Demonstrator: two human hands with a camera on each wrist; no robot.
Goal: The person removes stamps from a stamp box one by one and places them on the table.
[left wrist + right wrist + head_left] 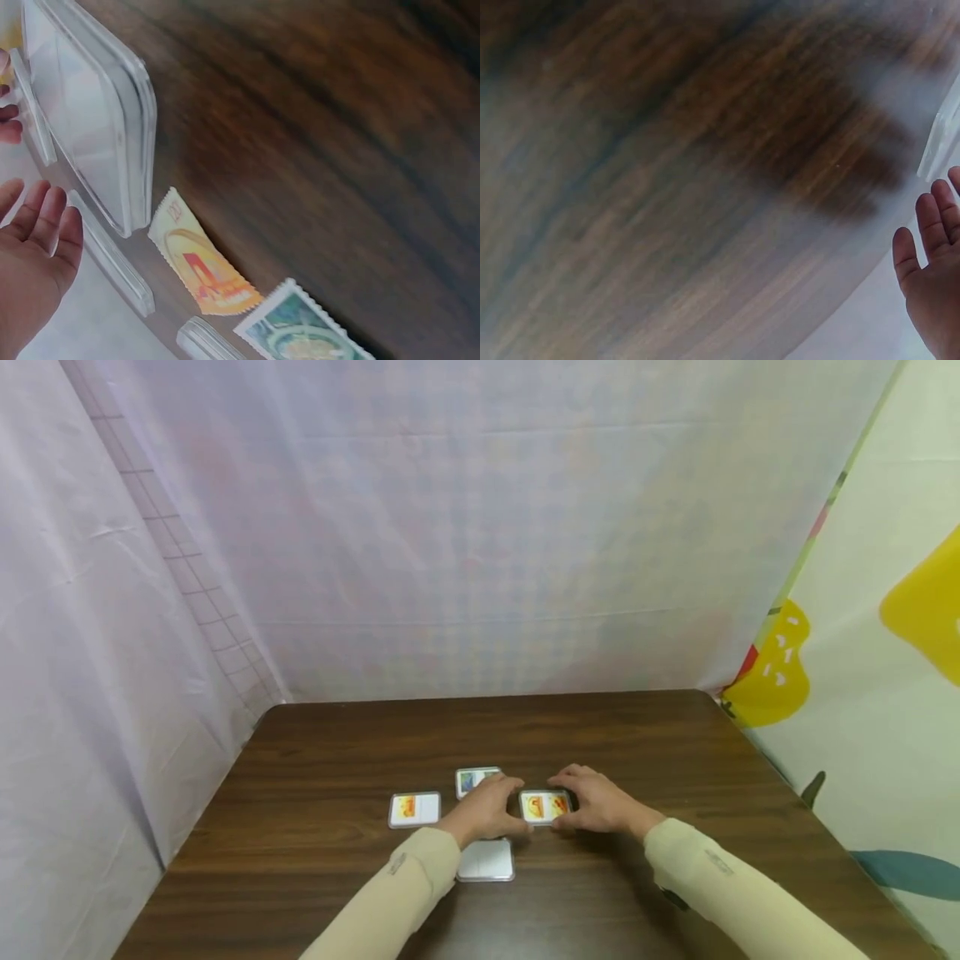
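Note:
A clear flat case [536, 820] with two yellow-orange stamps lies on the table between both hands. My left hand [489, 810] is at its left edge, fingers slightly bent and spread. At its right edge is my right hand [600, 802], its thumb and forefinger around the near and far corners. Fingers of the left hand [37, 262] look loosely extended in the left wrist view. The right hand [937, 277] shows straight, separated fingers in the right wrist view, near a clear case edge [939, 146]. Whether either hand touches the case, I cannot tell.
Left of the hands lies a case [427, 811] with one orange stamp. Behind the left hand is a case [463, 772] with a green-blue stamp, partly covered. A white-backed case [486, 862] lies nearer. The brown table [337, 743] meets hanging curtains [480, 568] at its far edge.

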